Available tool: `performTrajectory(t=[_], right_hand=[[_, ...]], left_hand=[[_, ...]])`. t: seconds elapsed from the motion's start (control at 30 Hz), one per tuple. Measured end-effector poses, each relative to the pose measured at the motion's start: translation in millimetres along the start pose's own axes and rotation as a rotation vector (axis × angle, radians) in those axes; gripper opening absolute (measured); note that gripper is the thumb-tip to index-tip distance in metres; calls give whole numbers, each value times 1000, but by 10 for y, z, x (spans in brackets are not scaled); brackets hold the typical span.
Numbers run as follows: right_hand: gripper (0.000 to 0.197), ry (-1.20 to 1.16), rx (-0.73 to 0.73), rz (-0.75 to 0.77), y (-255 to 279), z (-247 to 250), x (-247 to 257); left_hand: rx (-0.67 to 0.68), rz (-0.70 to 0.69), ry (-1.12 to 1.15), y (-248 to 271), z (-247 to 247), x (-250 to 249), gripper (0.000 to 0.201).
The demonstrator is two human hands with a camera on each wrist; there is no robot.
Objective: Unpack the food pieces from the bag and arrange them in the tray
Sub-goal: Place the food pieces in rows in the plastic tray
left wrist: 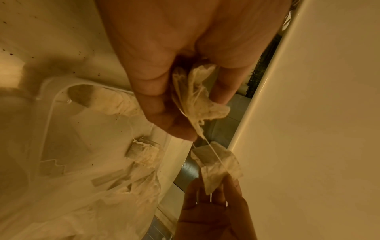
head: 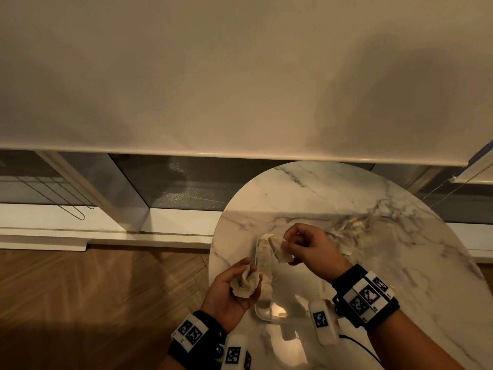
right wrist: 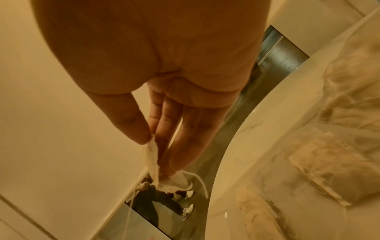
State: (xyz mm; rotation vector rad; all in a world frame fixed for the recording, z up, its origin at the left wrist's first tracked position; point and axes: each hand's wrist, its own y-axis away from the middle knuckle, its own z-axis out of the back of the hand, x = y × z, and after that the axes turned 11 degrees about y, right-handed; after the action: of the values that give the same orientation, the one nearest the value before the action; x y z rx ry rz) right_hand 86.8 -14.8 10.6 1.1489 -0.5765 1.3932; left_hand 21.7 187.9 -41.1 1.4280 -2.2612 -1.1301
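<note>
A clear plastic tray (head: 266, 316) sits on the marble table, with a row of pale tea bags (head: 264, 260) along its left side. My left hand (head: 249, 279) holds a crumpled clump of tea bags (head: 245, 285) just left of the tray; the left wrist view shows the clump (left wrist: 197, 97) between thumb and fingers. My right hand (head: 286, 244) pinches another tea bag (head: 278, 249) above the tray's far end. A thin string (left wrist: 213, 154) runs from the clump to that tea bag (left wrist: 218, 164). In the right wrist view, thumb and fingers pinch this tea bag (right wrist: 152, 157).
A crumpled clear plastic bag (head: 354, 233) holding more tea bags (right wrist: 339, 170) lies on the table behind my right hand. The round marble table (head: 320, 188) ends close to my left hand, with wooden floor (head: 93, 289) beyond. A low window ledge runs behind.
</note>
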Motion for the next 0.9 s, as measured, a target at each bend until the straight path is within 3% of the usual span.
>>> performTrajectory(t=[0.37, 0.5, 0.67, 0.9], right_hand=[[16, 143, -130, 48, 28, 241, -95], [12, 390, -169, 85, -75, 365, -279], [7, 751, -42, 4, -201, 386, -593], [15, 916, 166, -123, -343, 303, -917]], left_hand=[[-13, -7, 73, -56, 57, -15, 49], [-32, -17, 67, -71, 80, -22, 48], [-59, -28, 72, -81, 93, -31, 42], [-35, -58, 167, -48, 120, -118, 44]])
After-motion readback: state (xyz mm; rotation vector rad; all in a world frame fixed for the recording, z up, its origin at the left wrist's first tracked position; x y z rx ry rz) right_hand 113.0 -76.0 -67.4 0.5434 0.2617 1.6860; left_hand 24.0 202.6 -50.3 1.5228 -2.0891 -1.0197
